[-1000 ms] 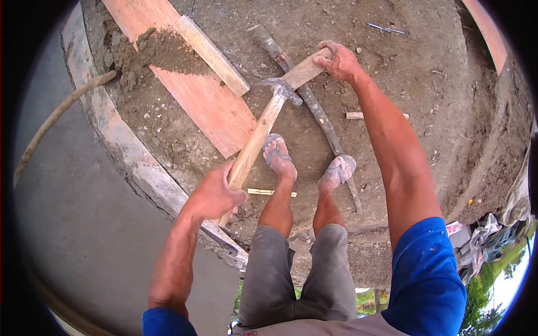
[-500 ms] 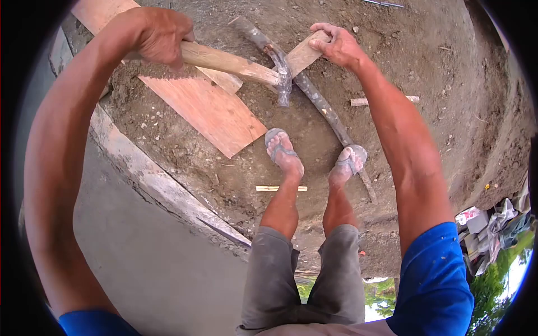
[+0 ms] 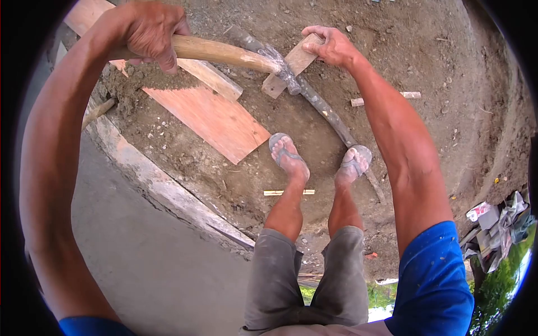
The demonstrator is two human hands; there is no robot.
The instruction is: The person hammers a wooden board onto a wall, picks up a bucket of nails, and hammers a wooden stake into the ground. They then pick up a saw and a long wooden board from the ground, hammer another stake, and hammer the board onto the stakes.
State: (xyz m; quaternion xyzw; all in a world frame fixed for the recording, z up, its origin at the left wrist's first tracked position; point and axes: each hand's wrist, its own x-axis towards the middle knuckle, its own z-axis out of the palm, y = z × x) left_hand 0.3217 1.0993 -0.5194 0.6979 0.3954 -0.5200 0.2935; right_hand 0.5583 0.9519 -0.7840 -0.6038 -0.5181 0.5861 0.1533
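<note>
A hammer's wooden handle (image 3: 224, 51) is wrapped by the fingers of my left hand (image 3: 154, 35). The hammer's metal head (image 3: 284, 71) is over a short wooden block (image 3: 291, 66), partly covering it. My right hand (image 3: 332, 47) grips that block by its upper right end, thumb on top. Beneath the block a dark round branch (image 3: 325, 106) runs diagonally over the dirt, down to my right foot. Whether hammer and block touch is unclear.
A reddish board (image 3: 210, 120) and a plank (image 3: 210, 77) lie on the left, beside a concrete edge (image 3: 145, 168) and grey slab (image 3: 145, 241). My sandalled feet (image 3: 291, 154) stand on dirt. Small sticks (image 3: 386, 99) lie nearby; crumpled bags (image 3: 504, 224) are at the right.
The hammer head has tipped over and shifted slightly up. The block in my right hand has turned steeper and moved slightly left, and more of its lower end shows.
</note>
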